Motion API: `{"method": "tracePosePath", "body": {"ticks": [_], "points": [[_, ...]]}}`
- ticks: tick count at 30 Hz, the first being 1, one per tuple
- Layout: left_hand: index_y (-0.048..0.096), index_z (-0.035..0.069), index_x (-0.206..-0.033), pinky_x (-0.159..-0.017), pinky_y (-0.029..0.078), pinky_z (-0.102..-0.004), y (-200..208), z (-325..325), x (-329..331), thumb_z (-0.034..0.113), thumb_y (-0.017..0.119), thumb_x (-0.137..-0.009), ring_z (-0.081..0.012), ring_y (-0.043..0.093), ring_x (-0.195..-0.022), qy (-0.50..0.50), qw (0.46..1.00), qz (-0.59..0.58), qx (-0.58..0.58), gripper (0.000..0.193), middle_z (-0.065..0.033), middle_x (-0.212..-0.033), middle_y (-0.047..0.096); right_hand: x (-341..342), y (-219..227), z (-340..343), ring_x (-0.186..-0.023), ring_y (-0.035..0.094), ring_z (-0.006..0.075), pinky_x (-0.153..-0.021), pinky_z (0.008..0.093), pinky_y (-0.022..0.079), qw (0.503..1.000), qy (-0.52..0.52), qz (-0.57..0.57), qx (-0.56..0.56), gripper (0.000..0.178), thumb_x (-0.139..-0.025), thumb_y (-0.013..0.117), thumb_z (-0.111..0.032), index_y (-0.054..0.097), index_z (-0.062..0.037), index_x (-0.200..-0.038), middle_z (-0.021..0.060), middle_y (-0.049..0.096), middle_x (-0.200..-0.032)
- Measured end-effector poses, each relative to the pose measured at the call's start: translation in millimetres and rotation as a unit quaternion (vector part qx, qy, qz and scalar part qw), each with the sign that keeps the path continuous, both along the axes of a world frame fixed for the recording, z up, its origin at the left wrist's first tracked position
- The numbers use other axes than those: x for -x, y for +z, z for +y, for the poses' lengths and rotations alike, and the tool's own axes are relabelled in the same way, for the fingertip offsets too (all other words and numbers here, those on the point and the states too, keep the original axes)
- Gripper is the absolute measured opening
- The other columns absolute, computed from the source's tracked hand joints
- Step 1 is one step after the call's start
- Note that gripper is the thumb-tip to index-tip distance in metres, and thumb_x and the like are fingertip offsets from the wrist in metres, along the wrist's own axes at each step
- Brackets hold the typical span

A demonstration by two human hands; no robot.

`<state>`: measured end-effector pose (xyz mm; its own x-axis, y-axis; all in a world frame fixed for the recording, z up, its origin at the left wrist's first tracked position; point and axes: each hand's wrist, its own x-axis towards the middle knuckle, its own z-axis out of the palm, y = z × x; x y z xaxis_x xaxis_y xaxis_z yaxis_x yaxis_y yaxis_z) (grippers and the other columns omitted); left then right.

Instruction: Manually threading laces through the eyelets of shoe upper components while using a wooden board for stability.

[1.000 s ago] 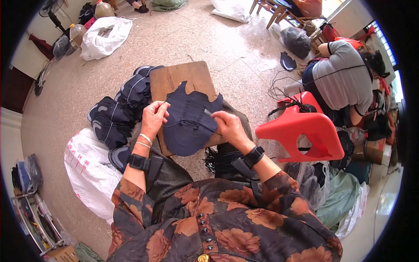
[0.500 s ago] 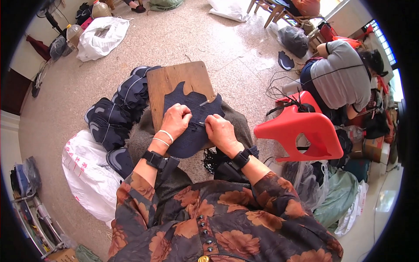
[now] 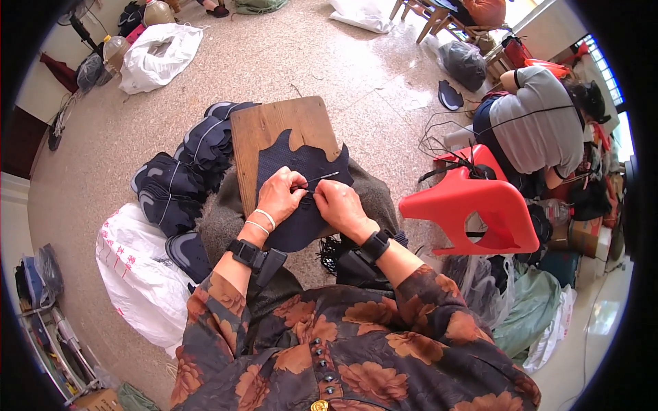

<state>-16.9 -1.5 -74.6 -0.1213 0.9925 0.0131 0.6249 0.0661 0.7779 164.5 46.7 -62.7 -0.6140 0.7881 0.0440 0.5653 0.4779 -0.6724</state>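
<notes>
A flat, dark navy shoe upper (image 3: 288, 159) of textured fabric lies over the wooden board (image 3: 284, 113) on my lap. My left hand (image 3: 277, 197) is closed in a pinch above its middle, on a thin dark lace (image 3: 317, 180). Close by on the right, my right hand (image 3: 340, 207) is also closed, thumb and forefinger pressed together at the upper's slit by the lace. One end of the lace, with a lighter tip, sticks out above my right knuckles. What lies between the right fingertips is too small to make out.
Bundled shoe uppers (image 3: 171, 192) and a white sack (image 3: 140, 274) lie to my left. A red plastic stool (image 3: 473, 202) with black laces on it lies at my right, near a bent-over person (image 3: 534, 123). More black laces (image 3: 331, 255) hang below the board.
My hands have drawn closer together over the upper. The light-tipped lace end now lies lower, just above my right hand. The upper has stayed on the board.
</notes>
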Motion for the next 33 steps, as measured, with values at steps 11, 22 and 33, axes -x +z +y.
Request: {"method": "tracePosePath", "body": {"ticks": [11,22,33], "points": [[0.070,0.005,-0.097,-0.071,0.051,-0.0334,-8.4,-3.6,5.3,0.001,0.075,-0.077,-0.0217,0.061,-0.076,0.010,0.997,-0.058,-0.044,0.021,-0.0080,-0.084,0.058,4.3,-11.3,-4.5,-0.084,0.065,0.0393,-0.072,0.0492,0.053,0.992,-0.029,0.015,-0.122,0.007,-0.092,0.060,-0.011,0.057,-0.0044,-0.092,0.0172,0.060,-0.086],[0.073,0.006,-0.094,-0.073,0.051,-0.0347,-8.8,-2.9,3.4,0.003,0.078,-0.075,-0.0223,0.060,-0.079,0.044,0.998,-0.036,-0.042,0.020,-0.0079,-0.084,0.055,7.8,-9.3,7.9,-0.088,0.065,0.0378,-0.076,0.0459,0.053,0.995,-0.006,0.024,-0.097,0.006,-0.093,0.059,-0.009,0.061,-0.0037,-0.093,0.0160,0.062,-0.091],[0.070,0.007,-0.087,-0.078,0.052,-0.0396,10.1,10.5,4.9,0.012,0.077,-0.078,-0.0301,0.063,-0.087,-0.024,0.996,0.081,-0.013,0.013,-0.0103,-0.093,0.057,-1.0,-10.8,19.1,-0.093,0.068,0.0362,-0.081,0.0432,0.054,0.990,-0.023,0.131,0.041,0.013,-0.094,0.052,-0.005,0.063,-0.0004,-0.101,0.0177,0.068,-0.092]]}}
